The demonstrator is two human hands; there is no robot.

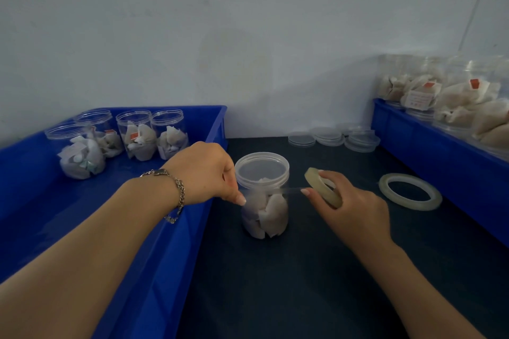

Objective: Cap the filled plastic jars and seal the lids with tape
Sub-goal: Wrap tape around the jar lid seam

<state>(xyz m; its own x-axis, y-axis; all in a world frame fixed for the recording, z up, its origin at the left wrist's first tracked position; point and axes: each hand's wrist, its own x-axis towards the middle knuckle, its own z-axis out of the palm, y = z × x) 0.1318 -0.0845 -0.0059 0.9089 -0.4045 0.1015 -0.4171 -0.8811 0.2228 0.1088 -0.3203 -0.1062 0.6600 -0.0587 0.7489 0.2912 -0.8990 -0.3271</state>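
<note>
Taping step on capped jar (264,195). Left hand (203,173) pinches tape end at jar's left; right hand (349,206) grips tape roll (323,187) at jar's right. Next: press strip onto lid seam, wrap round.

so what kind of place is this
Probably a small hand-packing station: blue bins with open filled jars, loose lids stacked by the wall, and a capped jar being taped from a tape roll.

Capped clear jar (263,195) upright on dark table, tape strip (286,189) across it
</note>
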